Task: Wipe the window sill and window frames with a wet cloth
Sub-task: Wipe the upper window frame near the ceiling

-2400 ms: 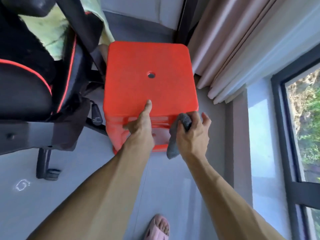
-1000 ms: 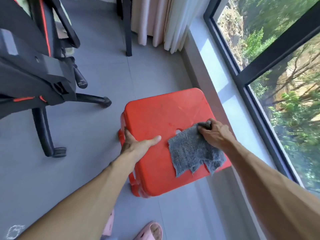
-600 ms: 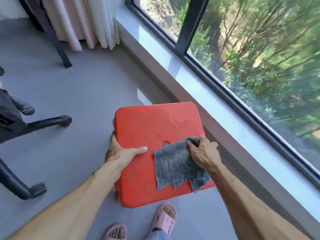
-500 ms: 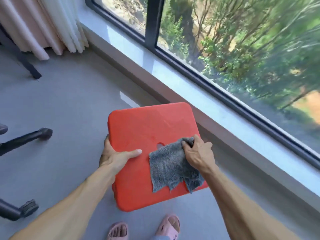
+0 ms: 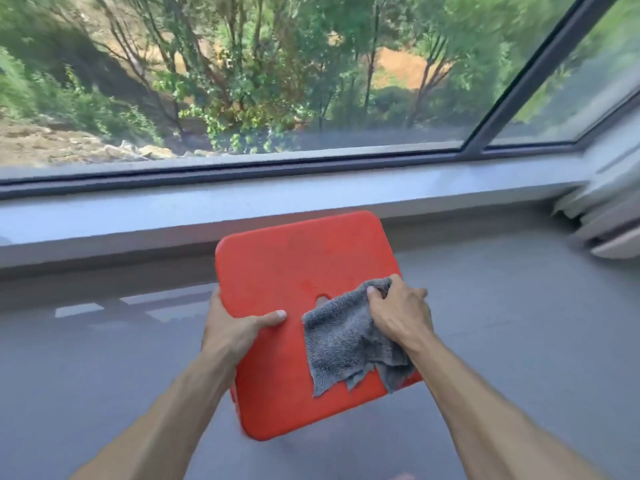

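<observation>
We hold one red stool [image 5: 298, 271] off the grey floor [image 5: 104, 358] with both hands, its far edge near the window sill [image 5: 138, 216]. The left hand [image 5: 235, 327] grips the stool's left edge, thumb laid flat across the seat. The right hand [image 5: 398, 310] is curled round a bunched corner of the one grey cloth [image 5: 346, 344], which lies draped over the right half of the seat, and rests at the stool's right edge; we cannot tell whether its fingers also hook under that edge. We judge the step in hand to be preparation: positioning the stool below the window, with wiping not yet begun. The next move calls for setting the stool level on the floor, close to the wall under the sill, then lifting the cloth clear of the seat and bringing it to the sill. The count: one stool, one cloth, one sill running the width of the view, and one dark window frame [image 5: 519, 77] with an upright bar dividing two panes at the right.
</observation>
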`<action>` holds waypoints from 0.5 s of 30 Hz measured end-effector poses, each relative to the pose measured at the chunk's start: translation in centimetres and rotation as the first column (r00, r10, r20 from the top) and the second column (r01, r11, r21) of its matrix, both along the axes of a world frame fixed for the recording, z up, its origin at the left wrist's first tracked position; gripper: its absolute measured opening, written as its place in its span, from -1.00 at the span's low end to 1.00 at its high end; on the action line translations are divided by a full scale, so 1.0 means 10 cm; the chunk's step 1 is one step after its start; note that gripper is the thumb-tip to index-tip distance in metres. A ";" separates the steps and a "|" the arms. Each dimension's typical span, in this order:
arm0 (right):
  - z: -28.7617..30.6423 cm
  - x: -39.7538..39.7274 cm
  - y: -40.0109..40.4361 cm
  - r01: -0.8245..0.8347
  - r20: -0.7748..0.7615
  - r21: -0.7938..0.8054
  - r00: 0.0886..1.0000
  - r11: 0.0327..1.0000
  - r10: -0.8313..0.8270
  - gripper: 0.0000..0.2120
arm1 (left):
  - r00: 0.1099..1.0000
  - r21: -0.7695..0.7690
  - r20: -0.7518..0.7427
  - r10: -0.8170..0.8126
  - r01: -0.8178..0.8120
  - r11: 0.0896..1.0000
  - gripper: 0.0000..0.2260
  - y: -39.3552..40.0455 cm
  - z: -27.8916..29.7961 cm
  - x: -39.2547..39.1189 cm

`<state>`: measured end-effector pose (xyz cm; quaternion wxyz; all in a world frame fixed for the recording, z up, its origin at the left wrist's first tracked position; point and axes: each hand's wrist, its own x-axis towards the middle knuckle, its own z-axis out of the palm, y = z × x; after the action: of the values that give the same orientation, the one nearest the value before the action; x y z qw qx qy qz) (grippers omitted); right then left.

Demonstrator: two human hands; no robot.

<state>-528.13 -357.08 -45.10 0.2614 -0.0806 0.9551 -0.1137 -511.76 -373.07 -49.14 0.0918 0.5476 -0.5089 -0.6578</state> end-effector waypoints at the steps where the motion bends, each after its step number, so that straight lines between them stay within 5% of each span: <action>1: 0.01 -0.23 0.22 0.024 0.003 -0.001 1.000 1.000 -0.024 -0.63 | 1.000 0.009 -0.007 -0.022 0.022 1.000 -0.01 0.19 0.04 -0.26; 15: 0.24 -3.55 3.02 0.342 -0.086 0.092 0.939 0.935 -0.334 -0.61 | 0.945 0.117 -0.035 -0.325 0.326 0.938 -0.11 2.65 -0.06 -4.15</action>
<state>-563.63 -326.92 -42.72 0.2088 0.0947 0.9678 -0.1036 -553.22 -346.54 -49.74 -0.0481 0.4556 -0.5508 -0.6977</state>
